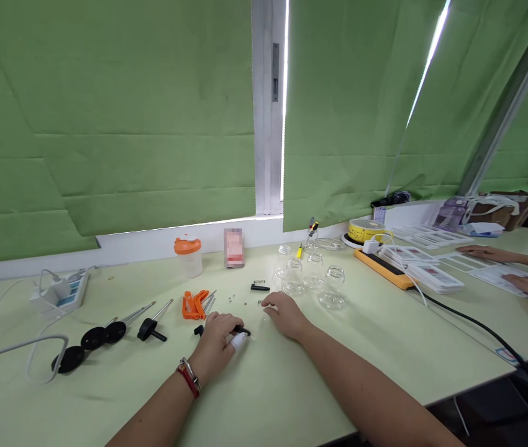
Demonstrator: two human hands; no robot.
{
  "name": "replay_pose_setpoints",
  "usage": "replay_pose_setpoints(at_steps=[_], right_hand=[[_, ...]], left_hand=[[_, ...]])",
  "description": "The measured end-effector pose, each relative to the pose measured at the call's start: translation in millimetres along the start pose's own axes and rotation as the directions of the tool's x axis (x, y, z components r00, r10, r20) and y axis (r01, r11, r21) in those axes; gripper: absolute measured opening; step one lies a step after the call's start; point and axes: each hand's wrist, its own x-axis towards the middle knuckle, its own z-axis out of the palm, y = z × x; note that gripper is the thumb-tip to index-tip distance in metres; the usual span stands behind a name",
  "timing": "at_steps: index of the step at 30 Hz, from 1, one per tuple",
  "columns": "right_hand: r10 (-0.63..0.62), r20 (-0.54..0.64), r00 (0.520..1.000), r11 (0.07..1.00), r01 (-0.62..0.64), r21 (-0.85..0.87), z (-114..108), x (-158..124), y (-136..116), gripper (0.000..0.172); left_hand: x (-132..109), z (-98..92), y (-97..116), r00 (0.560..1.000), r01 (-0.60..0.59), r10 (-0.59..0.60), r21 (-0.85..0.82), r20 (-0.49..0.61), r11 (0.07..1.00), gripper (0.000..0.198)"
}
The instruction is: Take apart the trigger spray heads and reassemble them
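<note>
Inside the desk's near edge (473,383), your left hand (217,341) pinches a black part (242,330); your right hand (287,314), grip unclear, adjoins a spring (260,302).

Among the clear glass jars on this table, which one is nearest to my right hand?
The jar just beyond your right hand; the others stand farther back or farther to the right.

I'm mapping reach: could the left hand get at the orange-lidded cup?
Probably yes: the left hand could reach the orange-lidded cup over the orange plastic pieces between them, but might first have to put down its black part.
</note>
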Motion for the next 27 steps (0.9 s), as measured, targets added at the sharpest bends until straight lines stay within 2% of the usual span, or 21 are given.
replay_pose_setpoints(at_steps=[4, 10, 14, 21, 27], right_hand=[[-0.006, -0.035, 0.999, 0.99, 0.001, -0.143, -3, 9, 9, 0.021], [-0.006, 0.077, 0.997, 0.965, 0.026, -0.263, 2, 14, 9, 0.025], [-0.005, 0.107, 0.994, 0.95, 0.038, -0.31, 4, 12, 4, 0.024], [0.037, 0.129, 0.991, 0.939, 0.01, -0.343, 4, 9, 1, 0.024], [0.029, 0.165, 0.986, 0.936, 0.032, -0.35, -1, 3, -3, 0.024]], left_hand=[[-1, -1.6, 2, 0.996, 0.091, -0.092, -0.059, -0.007, 0.994, 0.014], [0, -7.5, 4, 0.982, 0.19, -0.188, -0.1, 0.023, 0.977, 0.016], [0, -10.6, 5, 0.973, 0.228, -0.226, -0.069, 0.04, 0.971, 0.017], [0, -7.0, 6, 0.969, 0.219, -0.216, -0.013, 0.121, 0.976, 0.012], [-2, -6.2, 4, 0.963, 0.208, -0.192, -0.07, 0.19, 0.976, 0.011]])
